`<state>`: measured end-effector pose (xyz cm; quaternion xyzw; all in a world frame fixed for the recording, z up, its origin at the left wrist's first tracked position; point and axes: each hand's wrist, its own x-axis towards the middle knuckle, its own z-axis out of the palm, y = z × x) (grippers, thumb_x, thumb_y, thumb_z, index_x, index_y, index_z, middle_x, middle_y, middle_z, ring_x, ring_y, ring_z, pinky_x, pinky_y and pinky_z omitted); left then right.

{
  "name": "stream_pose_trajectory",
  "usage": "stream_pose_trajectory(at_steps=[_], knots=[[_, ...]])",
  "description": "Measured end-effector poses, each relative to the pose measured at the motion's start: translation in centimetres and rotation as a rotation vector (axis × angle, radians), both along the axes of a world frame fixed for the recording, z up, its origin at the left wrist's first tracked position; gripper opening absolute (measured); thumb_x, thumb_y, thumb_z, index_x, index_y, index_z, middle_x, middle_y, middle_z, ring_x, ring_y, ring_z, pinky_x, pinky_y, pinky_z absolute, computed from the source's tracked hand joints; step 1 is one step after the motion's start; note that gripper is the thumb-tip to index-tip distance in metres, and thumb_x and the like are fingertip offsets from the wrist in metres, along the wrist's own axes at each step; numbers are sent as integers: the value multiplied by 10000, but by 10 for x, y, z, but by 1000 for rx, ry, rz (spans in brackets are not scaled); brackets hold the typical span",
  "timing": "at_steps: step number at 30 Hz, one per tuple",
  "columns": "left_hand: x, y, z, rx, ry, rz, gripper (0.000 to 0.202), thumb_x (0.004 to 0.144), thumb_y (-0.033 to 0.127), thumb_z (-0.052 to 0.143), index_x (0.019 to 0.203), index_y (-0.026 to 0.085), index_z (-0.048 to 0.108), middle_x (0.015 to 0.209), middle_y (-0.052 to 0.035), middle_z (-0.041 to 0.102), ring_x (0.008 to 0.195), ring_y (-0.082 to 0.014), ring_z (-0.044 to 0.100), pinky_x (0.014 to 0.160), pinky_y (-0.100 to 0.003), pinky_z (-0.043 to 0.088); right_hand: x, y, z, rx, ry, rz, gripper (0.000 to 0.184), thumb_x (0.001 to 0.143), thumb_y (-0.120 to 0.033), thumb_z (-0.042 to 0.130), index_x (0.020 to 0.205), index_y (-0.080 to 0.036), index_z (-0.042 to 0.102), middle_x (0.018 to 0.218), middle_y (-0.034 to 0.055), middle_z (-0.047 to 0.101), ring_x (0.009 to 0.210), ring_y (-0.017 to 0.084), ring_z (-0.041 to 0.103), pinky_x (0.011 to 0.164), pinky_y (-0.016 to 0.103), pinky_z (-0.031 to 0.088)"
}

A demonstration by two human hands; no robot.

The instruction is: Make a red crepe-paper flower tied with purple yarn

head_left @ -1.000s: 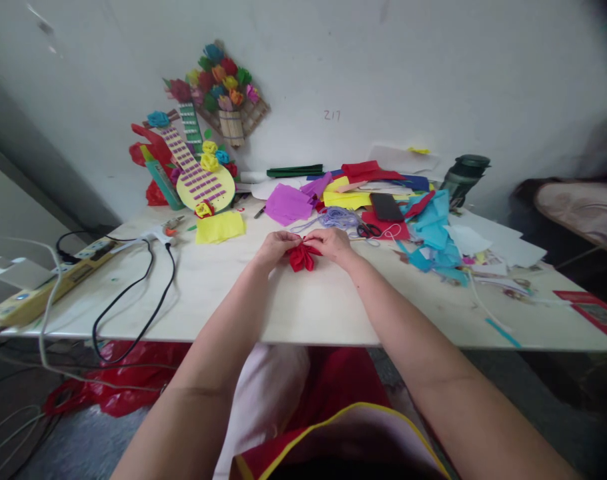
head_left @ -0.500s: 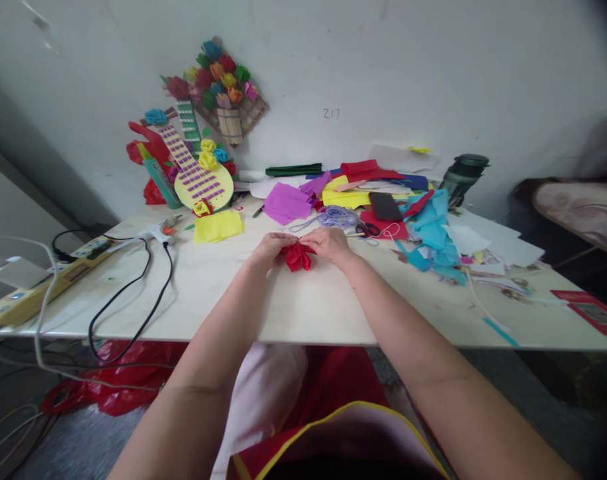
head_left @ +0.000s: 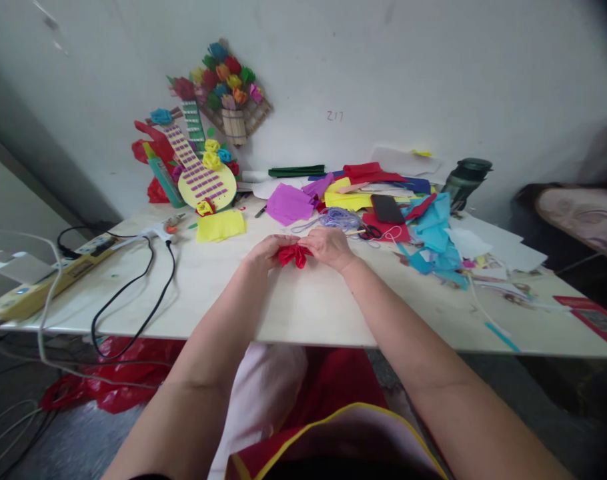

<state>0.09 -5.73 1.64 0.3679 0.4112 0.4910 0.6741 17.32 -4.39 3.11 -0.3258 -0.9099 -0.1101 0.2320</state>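
Note:
A red crepe-paper flower is held just above the white table, its petals hanging down toward me. My left hand pinches its left side, fingers closed. On the other side my right hand is closed on the flower's top right part. The fingertips of both hands nearly meet over it, and its upper part is hidden behind them. Just beyond the hands lie a bundle of lilac cord and a pair of dark-handled scissors.
Purple paper, yellow paper and blue paper scraps lie around. A phone and a bottle are at back right. To the left are a glue gun, a power strip and a decorated guitar shape.
Both hands stay on the red flower. Its petals have shifted and look more bunched and spread sideways. The view has moved slightly.

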Motion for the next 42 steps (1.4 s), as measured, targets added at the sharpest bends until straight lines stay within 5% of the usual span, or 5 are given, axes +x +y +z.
stream_pose_trajectory(at_steps=[8, 14, 21, 26, 42], knots=[[1, 1, -1, 4, -6, 52, 101, 690, 27, 588, 770, 74, 627, 672, -69, 659, 593, -118, 622, 618, -217, 489, 1, 6, -6, 18, 40, 10, 336, 909, -346, 418, 852, -222, 725, 786, 51, 681, 769, 161, 554, 641, 270, 331], [-2, 1, 3, -24, -4, 27, 279, 775, 357, 597, 744, 84, 648, 685, -96, 653, 574, -145, 603, 563, -255, 486, 7, 13, -8, -18, 53, -21, 312, 910, -313, 421, 905, -242, 725, 830, 44, 692, 798, 163, 570, 659, 266, 351], [-5, -4, 1, 210, 75, -154, 342, 584, 148, 763, 903, 93, 649, 823, -84, 682, 679, -145, 633, 651, -252, 484, 10, 16, -10, -7, 103, -19, 286, 900, -330, 452, 937, -243, 722, 856, 49, 699, 796, 159, 579, 668, 257, 360], [-2, -2, -3, 280, 151, -84, 414, 538, 152, 794, 915, 84, 635, 783, -56, 676, 638, -120, 621, 639, -245, 469, 10, 16, -9, 12, 134, -24, 261, 891, -307, 474, 933, -239, 722, 847, 52, 699, 782, 152, 568, 659, 250, 355], [1, 1, -4, 202, 88, 37, 233, 697, 264, 707, 815, 69, 660, 703, -79, 664, 588, -115, 597, 573, -215, 453, 9, 20, -14, 67, 150, 4, 297, 904, -348, 451, 872, -239, 725, 766, 41, 677, 734, 143, 549, 617, 254, 324]])
